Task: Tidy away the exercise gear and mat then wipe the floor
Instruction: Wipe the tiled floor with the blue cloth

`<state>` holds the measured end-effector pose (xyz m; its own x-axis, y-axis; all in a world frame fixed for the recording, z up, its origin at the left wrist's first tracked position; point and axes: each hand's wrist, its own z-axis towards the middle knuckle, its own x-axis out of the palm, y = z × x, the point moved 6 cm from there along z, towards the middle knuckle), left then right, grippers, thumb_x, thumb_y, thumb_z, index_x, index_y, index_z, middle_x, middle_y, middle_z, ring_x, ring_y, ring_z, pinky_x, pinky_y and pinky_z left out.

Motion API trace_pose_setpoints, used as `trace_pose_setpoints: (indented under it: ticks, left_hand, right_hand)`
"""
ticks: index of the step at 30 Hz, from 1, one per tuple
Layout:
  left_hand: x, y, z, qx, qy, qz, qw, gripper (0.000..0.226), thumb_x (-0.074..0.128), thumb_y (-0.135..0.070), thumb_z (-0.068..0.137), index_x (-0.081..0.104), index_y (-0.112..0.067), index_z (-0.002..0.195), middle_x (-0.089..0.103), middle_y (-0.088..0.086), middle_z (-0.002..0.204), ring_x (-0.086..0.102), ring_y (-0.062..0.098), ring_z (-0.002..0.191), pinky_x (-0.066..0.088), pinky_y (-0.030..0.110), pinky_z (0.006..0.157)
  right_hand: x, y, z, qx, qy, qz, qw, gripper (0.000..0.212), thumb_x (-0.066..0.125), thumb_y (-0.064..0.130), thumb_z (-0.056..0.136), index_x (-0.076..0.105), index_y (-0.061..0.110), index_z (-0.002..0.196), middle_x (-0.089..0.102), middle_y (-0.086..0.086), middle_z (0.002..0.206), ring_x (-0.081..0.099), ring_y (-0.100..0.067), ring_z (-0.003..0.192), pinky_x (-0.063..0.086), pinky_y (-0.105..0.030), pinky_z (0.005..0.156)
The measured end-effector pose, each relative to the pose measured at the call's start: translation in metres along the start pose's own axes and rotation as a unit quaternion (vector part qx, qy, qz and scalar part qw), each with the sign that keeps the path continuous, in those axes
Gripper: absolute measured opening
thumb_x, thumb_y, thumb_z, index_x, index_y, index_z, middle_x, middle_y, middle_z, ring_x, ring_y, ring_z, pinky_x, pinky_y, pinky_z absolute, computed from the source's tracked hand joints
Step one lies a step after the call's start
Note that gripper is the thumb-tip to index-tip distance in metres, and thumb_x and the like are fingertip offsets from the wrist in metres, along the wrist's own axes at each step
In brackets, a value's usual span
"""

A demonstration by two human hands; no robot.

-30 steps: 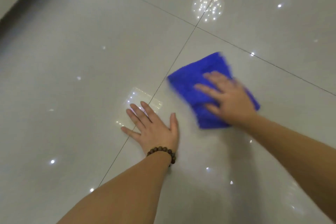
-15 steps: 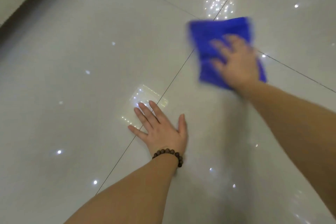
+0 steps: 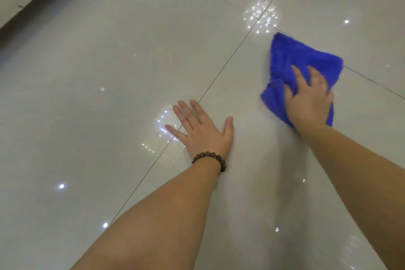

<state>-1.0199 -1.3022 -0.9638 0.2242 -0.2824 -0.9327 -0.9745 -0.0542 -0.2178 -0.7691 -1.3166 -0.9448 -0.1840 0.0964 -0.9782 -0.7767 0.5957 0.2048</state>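
Wiping is underway: the right hand (image 3: 308, 103) presses flat on the blue cloth (image 3: 302, 66) at two o'clock, the left hand (image 3: 203, 131) splayed on the floor (image 3: 87, 94); no gear or mat visible

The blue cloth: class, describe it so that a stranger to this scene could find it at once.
Start from the glossy pale tiled floor and follow the dark grout line up to the right. There the right hand presses flat on the blue cloth. It is the only vividly coloured, fuzzy thing; the left hand rests on bare tile.
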Motion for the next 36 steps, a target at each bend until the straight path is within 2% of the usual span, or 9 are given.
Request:
trace_pose_setpoints:
  ticks: [4, 7, 12, 16, 20, 24, 26, 31, 36]
  left_hand:
    - [-0.008, 0.058, -0.043, 0.01, -0.001, 0.033, 0.999, 0.105, 0.021, -0.077, 0.083, -0.011, -0.003, 0.15, -0.016, 0.018, 0.158, -0.024, 0.028, 0.144, -0.009, 0.063, 0.113]
    - [0.005, 0.094, -0.082, 0.036, 0.021, 0.088, 0.995, 0.105, 0.015, -0.079, 0.084, 0.001, 0.002, 0.15, 0.001, 0.025, 0.158, -0.01, 0.033, 0.147, 0.002, 0.066, 0.112]
    - [0.013, 0.093, -0.079, 0.042, 0.034, 0.124, 0.991, 0.095, 0.016, -0.062, 0.082, 0.012, 0.005, 0.15, 0.005, 0.027, 0.157, -0.006, 0.037, 0.147, -0.001, 0.066, 0.112]
    - [0.011, 0.095, -0.08, 0.036, 0.02, 0.105, 0.994, 0.102, 0.023, -0.069, 0.083, 0.013, 0.008, 0.148, 0.01, 0.026, 0.157, -0.002, 0.035, 0.148, -0.001, 0.064, 0.114]
    - [0.012, 0.095, -0.08, 0.042, 0.009, 0.087, 0.995, 0.105, 0.021, -0.076, 0.084, 0.003, 0.005, 0.149, 0.002, 0.023, 0.159, -0.008, 0.032, 0.148, 0.0, 0.063, 0.114]
    - [0.01, 0.094, -0.081, 0.044, 0.012, 0.089, 0.995, 0.105, 0.02, -0.075, 0.085, 0.0, 0.006, 0.148, 0.003, 0.024, 0.158, -0.007, 0.033, 0.148, 0.001, 0.064, 0.114]
    - [0.011, 0.095, -0.081, 0.041, 0.015, 0.093, 0.995, 0.105, 0.019, -0.076, 0.085, -0.002, 0.005, 0.148, 0.001, 0.024, 0.158, -0.009, 0.033, 0.148, -0.001, 0.064, 0.114]
    - [0.011, 0.095, -0.079, 0.04, 0.025, 0.087, 0.995, 0.104, 0.016, -0.073, 0.082, -0.003, 0.004, 0.149, -0.004, 0.022, 0.159, -0.011, 0.032, 0.147, -0.004, 0.063, 0.113]
    - [0.01, 0.099, -0.081, 0.045, 0.027, 0.073, 0.996, 0.105, 0.012, -0.076, 0.083, -0.004, 0.003, 0.15, -0.008, 0.021, 0.159, -0.017, 0.03, 0.146, -0.008, 0.062, 0.113]
  right_hand:
    - [-0.023, -0.084, -0.032, 0.167, -0.015, 0.005, 0.986, 0.064, 0.032, 0.058, 0.092, 0.03, 0.029, 0.148, 0.021, -0.011, 0.156, 0.017, -0.03, 0.143, 0.012, -0.053, 0.114]
    - [-0.009, -0.038, -0.058, 0.297, -0.034, 0.025, 0.954, 0.063, 0.033, 0.055, 0.094, 0.027, 0.026, 0.149, 0.019, -0.012, 0.157, 0.015, -0.031, 0.144, 0.01, -0.057, 0.111]
    - [0.056, 0.213, -0.127, -0.17, 0.046, 0.005, 0.984, 0.061, 0.035, 0.06, 0.091, 0.032, 0.034, 0.147, 0.027, -0.007, 0.155, 0.02, -0.028, 0.144, 0.015, -0.055, 0.111]
    - [0.051, 0.203, -0.119, -0.328, 0.09, 0.032, 0.94, 0.053, 0.041, 0.05, 0.091, 0.041, 0.035, 0.142, 0.035, -0.004, 0.152, 0.029, -0.025, 0.14, 0.024, -0.049, 0.111]
    - [0.004, -0.031, -0.079, 0.016, -0.052, 0.018, 0.998, 0.054, 0.041, 0.041, 0.09, 0.047, 0.02, 0.14, 0.043, -0.018, 0.144, 0.038, -0.037, 0.132, 0.03, -0.05, 0.108]
    - [-0.018, -0.118, -0.142, 0.428, -0.104, 0.037, 0.897, 0.056, 0.036, 0.042, 0.094, 0.034, 0.023, 0.146, 0.026, -0.015, 0.153, 0.025, -0.036, 0.139, 0.017, -0.052, 0.111]
    - [0.0, -0.041, -0.147, 0.371, -0.095, 0.038, 0.923, 0.055, 0.039, 0.044, 0.095, 0.037, 0.023, 0.146, 0.029, -0.014, 0.152, 0.026, -0.035, 0.139, 0.017, -0.052, 0.111]
    - [0.043, 0.157, -0.147, -0.038, -0.011, 0.009, 0.999, 0.053, 0.048, 0.052, 0.088, 0.048, 0.031, 0.137, 0.042, -0.01, 0.144, 0.036, -0.03, 0.134, 0.028, -0.053, 0.105]
    - [0.026, 0.071, -0.164, -0.039, -0.006, 0.019, 0.999, 0.045, 0.052, 0.039, 0.083, 0.06, 0.022, 0.124, 0.054, -0.014, 0.132, 0.051, -0.035, 0.119, 0.042, -0.051, 0.096]
